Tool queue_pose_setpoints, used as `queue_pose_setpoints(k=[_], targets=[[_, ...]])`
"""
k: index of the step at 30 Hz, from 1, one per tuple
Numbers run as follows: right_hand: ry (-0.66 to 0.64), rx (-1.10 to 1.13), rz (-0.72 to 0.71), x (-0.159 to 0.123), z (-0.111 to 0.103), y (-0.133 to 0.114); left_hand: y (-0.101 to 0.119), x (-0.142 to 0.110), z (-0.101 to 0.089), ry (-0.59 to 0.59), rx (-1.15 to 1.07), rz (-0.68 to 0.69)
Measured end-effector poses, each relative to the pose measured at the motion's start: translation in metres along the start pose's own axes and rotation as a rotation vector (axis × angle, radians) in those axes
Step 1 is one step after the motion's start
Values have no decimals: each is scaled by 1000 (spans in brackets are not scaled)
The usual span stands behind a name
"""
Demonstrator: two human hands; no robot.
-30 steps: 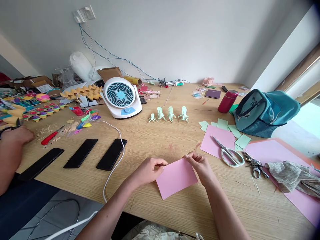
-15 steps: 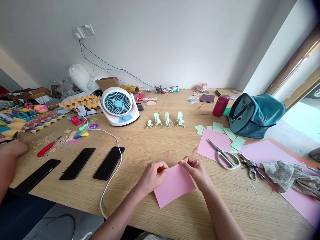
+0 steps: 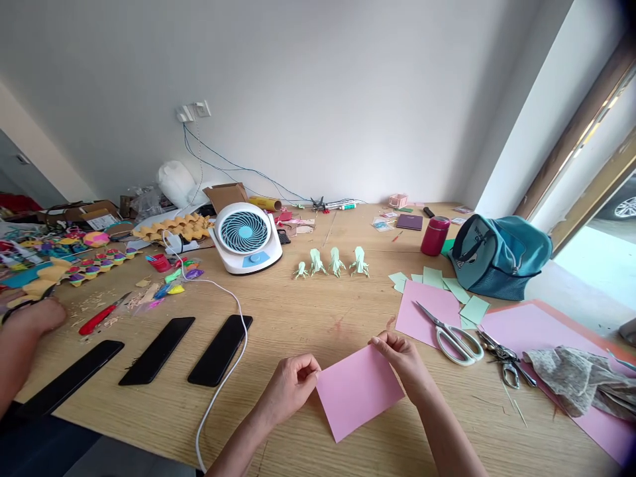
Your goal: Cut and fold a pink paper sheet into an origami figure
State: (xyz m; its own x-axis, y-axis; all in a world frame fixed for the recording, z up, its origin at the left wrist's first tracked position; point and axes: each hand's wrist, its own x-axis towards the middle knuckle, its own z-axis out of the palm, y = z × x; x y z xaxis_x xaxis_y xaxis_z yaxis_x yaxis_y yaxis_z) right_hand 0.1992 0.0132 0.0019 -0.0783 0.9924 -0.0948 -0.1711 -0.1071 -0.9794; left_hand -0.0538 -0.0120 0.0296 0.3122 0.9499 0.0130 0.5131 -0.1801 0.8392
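Note:
A pink sheet of paper [image 3: 358,391] lies flat on the wooden table [image 3: 308,318] in front of me. My left hand [image 3: 291,385] pinches its left corner with curled fingers. My right hand [image 3: 405,362] pinches the far top corner, fingers closed on the edge. Several small pale green folded paper figures [image 3: 332,262] stand in a row further back, apart from both hands.
Scissors [image 3: 450,331] rest on another pink sheet at right, beside green paper squares, keys and a teal bag [image 3: 499,255]. A white desk fan [image 3: 244,237], its cable and three black phones [image 3: 159,350] lie to the left. Another person's hand [image 3: 32,318] works at far left.
The camera has tilted up, so everything sits lower in view. My hands have kept hold of the pink sheet and moved slightly apart along its top edge.

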Motion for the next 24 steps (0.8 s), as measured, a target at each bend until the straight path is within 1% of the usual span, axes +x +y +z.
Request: queue_pose_setpoints(k=[4,10,13,18,21,24], targets=[[-3,-9,-25,0,-2,-1,-3,1,-2,38,-74,-30],[27,-60,-89,4,-4,3,-11,14,-4,138,-197,-47],[42,-109,-122,7,-3,7,-19,18,0,185,-273,-62],[13,-171,-136,12,3,18,-32,17,12,324,-366,-70],[6,-215,-139,15,5,26,-36,16,16,398,-397,-68],[25,-252,-156,17,7,29,-36,15,17,421,-417,-75]])
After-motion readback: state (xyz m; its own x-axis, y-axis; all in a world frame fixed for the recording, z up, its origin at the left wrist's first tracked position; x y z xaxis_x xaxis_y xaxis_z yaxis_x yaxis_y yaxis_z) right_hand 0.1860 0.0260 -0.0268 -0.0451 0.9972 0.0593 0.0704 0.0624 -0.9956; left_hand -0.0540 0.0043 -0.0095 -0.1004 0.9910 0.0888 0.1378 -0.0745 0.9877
